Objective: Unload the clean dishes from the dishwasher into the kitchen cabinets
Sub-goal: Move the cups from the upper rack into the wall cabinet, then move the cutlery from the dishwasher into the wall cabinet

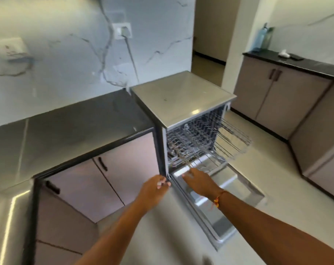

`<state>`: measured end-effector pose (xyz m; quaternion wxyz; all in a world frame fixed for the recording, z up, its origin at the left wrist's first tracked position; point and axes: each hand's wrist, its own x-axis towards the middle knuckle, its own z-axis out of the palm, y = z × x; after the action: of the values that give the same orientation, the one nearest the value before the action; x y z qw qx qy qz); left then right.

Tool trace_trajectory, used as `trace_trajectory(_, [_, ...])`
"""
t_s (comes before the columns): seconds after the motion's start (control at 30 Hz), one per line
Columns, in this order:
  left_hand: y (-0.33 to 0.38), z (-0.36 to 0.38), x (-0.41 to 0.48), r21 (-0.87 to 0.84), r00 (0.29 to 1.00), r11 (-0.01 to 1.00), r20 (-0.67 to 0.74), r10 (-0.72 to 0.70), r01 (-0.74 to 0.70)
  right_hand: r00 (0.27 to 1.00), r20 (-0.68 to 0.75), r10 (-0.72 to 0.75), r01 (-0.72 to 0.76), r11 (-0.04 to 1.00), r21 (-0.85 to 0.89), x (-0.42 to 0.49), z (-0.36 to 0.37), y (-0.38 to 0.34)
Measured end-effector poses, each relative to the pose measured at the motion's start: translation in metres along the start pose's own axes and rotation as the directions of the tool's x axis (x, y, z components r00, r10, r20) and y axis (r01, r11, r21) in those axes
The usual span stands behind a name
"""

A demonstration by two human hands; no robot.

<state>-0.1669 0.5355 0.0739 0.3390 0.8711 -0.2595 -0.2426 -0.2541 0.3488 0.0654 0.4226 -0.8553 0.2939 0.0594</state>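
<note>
Dishwasher [181, 96]: door [244, 186] down, rack [229, 134] out.
Our right hand [198, 180]: wide, over the door.
Our left hand [156, 186]: curled; we cannot tell if it holds anything.

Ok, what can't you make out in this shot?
Head view:
- Lower rack: mostly hidden beneath the upper rack; any dishes unclear.
- Left hand: motion-blurred; whether its fingers grip the dishwasher edge is unclear.
- White item on far counter: too small to identify.
</note>
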Motion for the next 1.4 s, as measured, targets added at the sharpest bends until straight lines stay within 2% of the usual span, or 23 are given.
trace_trajectory(0.13, [0.017, 0.072, 0.009, -0.006, 0.982, 1.0, 0.191, 0.0, 0.001, 0.994, -0.005, 0.113, -0.112, 0.988, 0.108, -0.022, -0.024, 0.075])
trace_trajectory(0.27, [0.047, 0.122, 0.032, -0.014, 0.956, 0.996, 0.281, -0.078, 0.085, 0.977, -0.032, 0.208, -0.201, 0.966, 0.164, -0.025, -0.051, 0.126])
trace_trajectory(0.47, [0.096, 0.174, 0.082, -0.039, 0.958, 0.989, 0.256, -0.131, 0.146, 0.965, -0.092, 0.247, -0.217, 0.943, 0.252, 0.0, -0.102, 0.174])
trace_trajectory(0.67, [0.13, 0.186, 0.132, -0.125, 0.969, 0.981, 0.217, -0.116, 0.145, 0.966, -0.116, 0.231, -0.183, 0.928, 0.323, 0.038, -0.135, 0.174])
trace_trajectory(0.8, [0.133, 0.185, 0.177, -0.12, 0.976, 0.985, 0.194, -0.098, 0.122, 0.966, -0.107, 0.238, -0.181, 0.906, 0.383, 0.077, -0.144, 0.172])
trace_trajectory(0.93, [0.118, 0.187, 0.246, -0.107, 0.97, 0.973, 0.156, -0.188, 0.205, 0.958, -0.101, 0.267, -0.209, 0.897, 0.389, 0.127, -0.144, 0.169])
trace_trajectory(1.03, [0.09, 0.193, 0.312, 0.031, 0.965, 0.973, 0.123, -0.232, 0.23, 0.946, -0.077, 0.314, -0.266, 0.891, 0.367, 0.179, -0.139, 0.169])
trace_trajectory(1.1, [0.068, 0.194, 0.351, 0.223, 0.977, 0.962, 0.107, -0.186, 0.158, 0.935, -0.06, 0.35, -0.309, 0.885, 0.348, 0.212, -0.133, 0.169])
trace_trajectory(1.17, [0.037, 0.197, 0.393, 0.502, 0.984, 0.863, 0.124, -0.129, 0.05, 0.926, -0.029, 0.375, -0.348, 0.883, 0.316, 0.25, -0.123, 0.17])
trace_trajectory(1.23, [0.011, 0.195, 0.429, 0.695, 0.979, 0.719, 0.147, -0.144, 0.001, 0.923, 0.034, 0.382, -0.378, 0.891, 0.25, 0.284, -0.105, 0.172])
trace_trajectory(1.3, [0.0, 0.19, 0.462, 0.794, 0.959, 0.606, 0.208, -0.192, -0.051, 0.928, 0.076, 0.364, -0.371, 0.902, 0.221, 0.314, -0.086, 0.175])
trace_trajectory(1.4, [-0.025, 0.191, 0.511, 0.85, 0.963, 0.52, 0.202, -0.176, -0.083, 0.927, 0.117, 0.357, -0.375, 0.902, 0.215, 0.356, -0.052, 0.176])
